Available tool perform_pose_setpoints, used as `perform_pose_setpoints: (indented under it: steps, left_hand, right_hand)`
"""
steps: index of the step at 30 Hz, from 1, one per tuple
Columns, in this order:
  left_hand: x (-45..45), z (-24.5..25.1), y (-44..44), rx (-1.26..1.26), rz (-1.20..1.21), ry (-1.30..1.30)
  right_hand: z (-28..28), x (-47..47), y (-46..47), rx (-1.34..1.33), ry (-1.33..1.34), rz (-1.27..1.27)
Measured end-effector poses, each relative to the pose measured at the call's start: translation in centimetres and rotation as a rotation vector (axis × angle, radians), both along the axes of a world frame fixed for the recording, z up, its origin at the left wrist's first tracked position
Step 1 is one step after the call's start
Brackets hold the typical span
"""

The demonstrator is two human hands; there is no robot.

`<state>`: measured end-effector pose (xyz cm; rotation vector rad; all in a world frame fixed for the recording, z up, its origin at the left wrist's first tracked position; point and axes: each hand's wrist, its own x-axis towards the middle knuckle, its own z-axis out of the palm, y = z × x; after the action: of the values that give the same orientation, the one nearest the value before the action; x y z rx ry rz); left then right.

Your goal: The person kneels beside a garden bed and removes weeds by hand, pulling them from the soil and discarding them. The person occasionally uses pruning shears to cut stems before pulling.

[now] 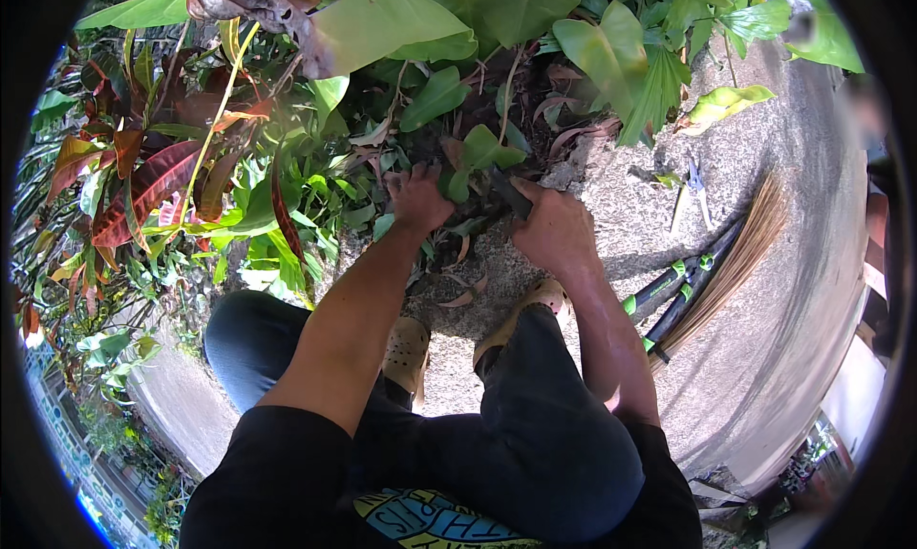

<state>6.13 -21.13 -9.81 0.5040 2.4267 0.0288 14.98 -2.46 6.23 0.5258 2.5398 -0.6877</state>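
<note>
Among low leaves at the edge of the planting bed, my left hand (421,199) reaches down with its back towards me. Its fingertips are partly lost in the foliage, so I cannot tell whether they grip anything. My right hand (557,226) is closed around the dark handle of a hand tool (511,193), index finger laid along it. The tool's far end disappears among leaves and soil. Between both hands stands a small green plant (481,151) with broad leaves. Dry brown leaves (466,292) lie on the ground just below.
To the right, pruning shears (692,196) lie on the rough concrete (759,377). Nearby, green-and-black-handled loppers (663,287) rest against a stick broom (738,255). Large leaves (401,22) overhang the bed, and a red-leaved croton (154,191) grows at left. My clogs (407,352) are close below.
</note>
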Motion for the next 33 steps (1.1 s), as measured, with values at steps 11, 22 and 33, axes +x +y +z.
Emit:
perform_pose_setpoints:
  steps: [11,22,33]
  left_hand:
    - [-1.0,0.0,-3.9,-0.076,-0.036,-0.094]
    - [1.8,3.5,-2.5,-0.103,0.206,-0.015]
    - [-0.5,-0.6,-5.3,0.186,0.396,-0.302]
  right_hand:
    - [-2.0,1.4,-1.5,-0.050,-0.047,0.083]
    - [-3.0,0.5,-1.2,-0.073,-0.103,0.045]
    - [-2.4,0.4,1.7,0.005,0.103,-0.192]
